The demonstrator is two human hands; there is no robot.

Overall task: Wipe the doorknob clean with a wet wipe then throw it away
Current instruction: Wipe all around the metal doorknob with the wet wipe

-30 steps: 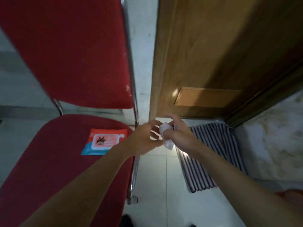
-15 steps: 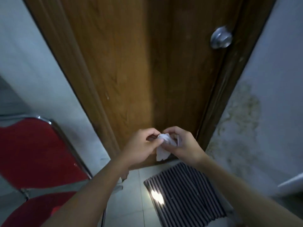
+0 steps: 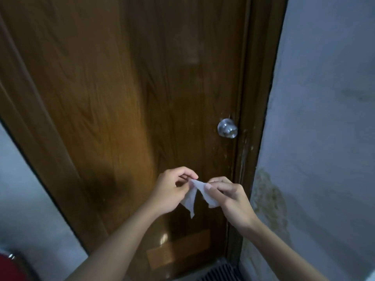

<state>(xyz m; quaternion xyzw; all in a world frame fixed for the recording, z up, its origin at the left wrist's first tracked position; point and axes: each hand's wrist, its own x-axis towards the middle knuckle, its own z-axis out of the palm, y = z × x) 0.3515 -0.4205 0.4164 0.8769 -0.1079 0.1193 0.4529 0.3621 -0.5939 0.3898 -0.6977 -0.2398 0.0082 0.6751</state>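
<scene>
Doorknob (image 3: pixel 227 128) untouched, wet wipe (image 3: pixel 194 194) pinched between both hands

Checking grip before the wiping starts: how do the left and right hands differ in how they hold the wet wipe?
The left hand pinches the wet wipe at its top edge with curled fingertips; the right hand pinches lower, thumb pressed flat on it. The left hand's side hangs to a longer point, the right hand's side shorter. Both sit below the doorknob, not touching it.
</scene>
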